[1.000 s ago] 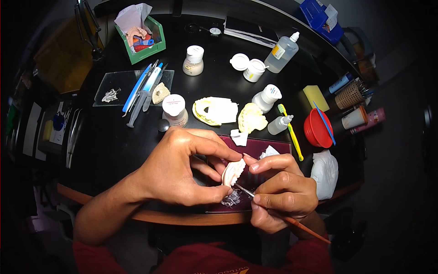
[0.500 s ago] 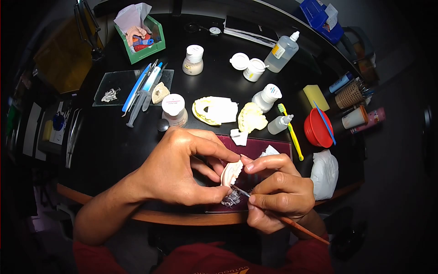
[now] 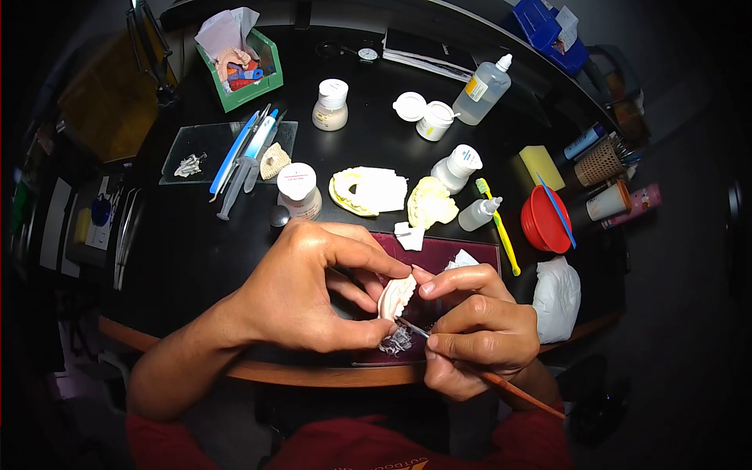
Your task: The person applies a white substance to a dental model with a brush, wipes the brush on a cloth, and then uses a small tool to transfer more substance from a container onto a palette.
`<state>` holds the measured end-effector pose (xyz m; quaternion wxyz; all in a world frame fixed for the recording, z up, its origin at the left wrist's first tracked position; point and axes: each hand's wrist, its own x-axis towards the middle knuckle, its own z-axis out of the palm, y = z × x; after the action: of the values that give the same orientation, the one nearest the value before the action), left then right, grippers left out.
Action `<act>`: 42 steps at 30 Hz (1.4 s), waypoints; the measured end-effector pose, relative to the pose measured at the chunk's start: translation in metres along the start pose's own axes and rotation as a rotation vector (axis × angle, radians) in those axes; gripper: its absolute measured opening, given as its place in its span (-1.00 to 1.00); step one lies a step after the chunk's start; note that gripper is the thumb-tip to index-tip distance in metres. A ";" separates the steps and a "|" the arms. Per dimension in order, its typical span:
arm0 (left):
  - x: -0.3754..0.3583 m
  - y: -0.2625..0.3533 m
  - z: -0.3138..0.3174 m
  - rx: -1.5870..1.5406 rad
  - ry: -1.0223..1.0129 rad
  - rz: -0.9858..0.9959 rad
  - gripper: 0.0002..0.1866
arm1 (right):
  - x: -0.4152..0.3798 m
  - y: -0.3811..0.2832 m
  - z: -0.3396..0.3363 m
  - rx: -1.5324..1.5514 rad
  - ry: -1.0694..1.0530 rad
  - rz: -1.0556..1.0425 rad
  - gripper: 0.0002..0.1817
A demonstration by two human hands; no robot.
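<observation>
My left hand grips a pale pink dental piece with a row of teeth between thumb and fingers, like a denture or dental model. My right hand pinches a thin carving tool with a brown wooden handle and a narrow metal end. That metal tip touches the lower edge of the dental piece near my left thumb. My right index fingertip is close to the piece's upper end. Grey-white shavings lie below on a dark red mat.
Behind my hands stand a lidded jar, yellow-and-white dental casts, a dropper bottle and a toothbrush. To the right are a red bowl and a crumpled white tissue. A glass slab with tools lies left.
Both hands keep almost the same position, with the tool tip still at the dental piece. The view has shifted very slightly.
</observation>
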<state>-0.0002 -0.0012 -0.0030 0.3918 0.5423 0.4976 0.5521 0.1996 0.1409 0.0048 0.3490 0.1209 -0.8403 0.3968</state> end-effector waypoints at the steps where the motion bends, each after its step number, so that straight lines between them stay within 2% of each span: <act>1: 0.000 0.000 0.000 0.000 -0.001 0.000 -0.49 | 0.000 0.001 0.000 -0.003 0.001 -0.003 -0.79; 11: 0.000 0.000 -0.001 0.009 -0.013 -0.010 -0.49 | 0.000 0.000 -0.002 0.017 -0.002 0.006 -0.77; 20: -0.001 0.003 0.001 -0.239 -0.083 -0.206 -0.45 | -0.002 0.002 -0.013 0.049 0.067 0.026 -0.72; 28: 0.002 0.007 0.001 -0.255 -0.134 -0.203 -0.44 | -0.003 0.001 -0.013 0.057 0.080 0.006 -0.73; 31: 0.001 0.008 0.001 -0.263 -0.124 -0.219 -0.41 | -0.003 -0.001 -0.022 -0.004 0.165 0.026 -0.73; 33: 0.002 0.010 0.002 -0.281 -0.094 -0.221 -0.39 | -0.013 -0.007 -0.018 0.003 0.413 0.174 -0.77; 35: 0.002 0.010 0.004 -0.322 -0.050 -0.225 -0.37 | -0.030 -0.010 -0.034 -0.204 0.314 0.203 -0.81; 40: 0.003 0.012 0.005 -0.327 0.025 -0.216 -0.35 | -0.081 -0.021 -0.017 -0.209 0.418 0.385 -0.86; 42: 0.004 0.014 0.007 -0.360 0.076 -0.253 -0.33 | -0.091 -0.028 -0.011 -0.233 0.367 0.396 -0.86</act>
<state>0.0075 0.0005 0.0104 0.5294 0.3757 0.4694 0.5985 0.2848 0.1246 -0.0361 0.4223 -0.1599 -0.8104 0.3731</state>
